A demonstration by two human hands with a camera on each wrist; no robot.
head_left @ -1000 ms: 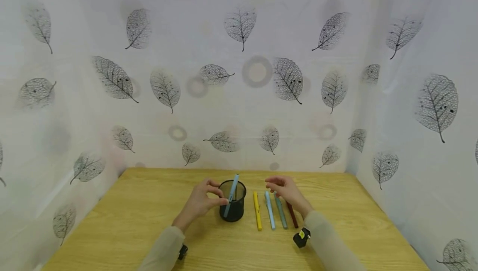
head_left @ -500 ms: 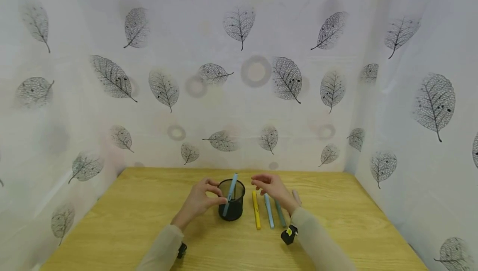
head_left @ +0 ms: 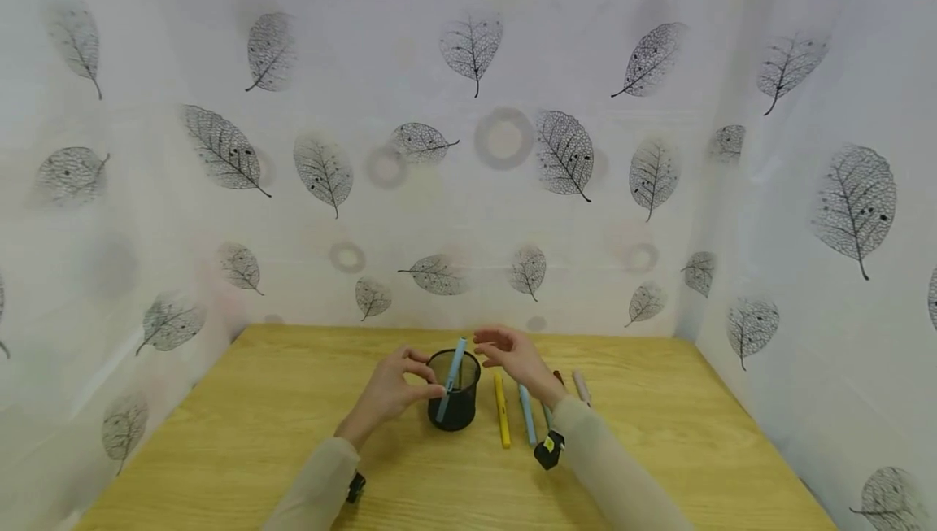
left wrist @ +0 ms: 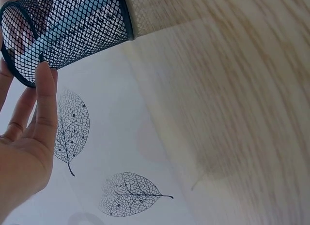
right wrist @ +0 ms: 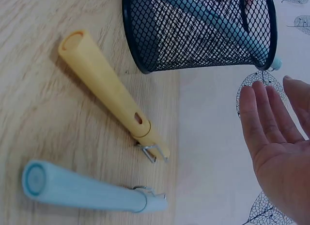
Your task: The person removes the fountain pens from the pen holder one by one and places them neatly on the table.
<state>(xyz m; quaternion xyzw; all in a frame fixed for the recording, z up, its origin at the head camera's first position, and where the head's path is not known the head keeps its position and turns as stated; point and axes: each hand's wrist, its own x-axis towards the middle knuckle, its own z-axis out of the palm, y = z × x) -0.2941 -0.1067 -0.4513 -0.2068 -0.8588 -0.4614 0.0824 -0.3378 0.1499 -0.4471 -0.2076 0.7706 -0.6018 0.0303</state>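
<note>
Table (head_left: 256, 450), wood, near edge bare. Yellow pen (head_left: 501, 411) and blue pen (head_left: 527, 415) lie side by side, right of the cup. Mesh cup (head_left: 454, 401), black, upright at centre, one blue-grey pen (head_left: 451, 380) leaning inside. Left hand (head_left: 388, 393): fingers curled on the cup's rim and side. Right hand (head_left: 516, 356): above the pens, fingers apart, relaxed, holding nothing. Pink pen (head_left: 581, 386) farther right.

The right hand (head_left: 512, 352) has moved left, away from the pens lying in a row on the worktop, and now hovers open just beside the rim of the black mesh pen cup (head_left: 454, 401). This has uncovered the dark red pen (head_left: 559, 376) and a pale pinkish pen (head_left: 581, 387).
</note>
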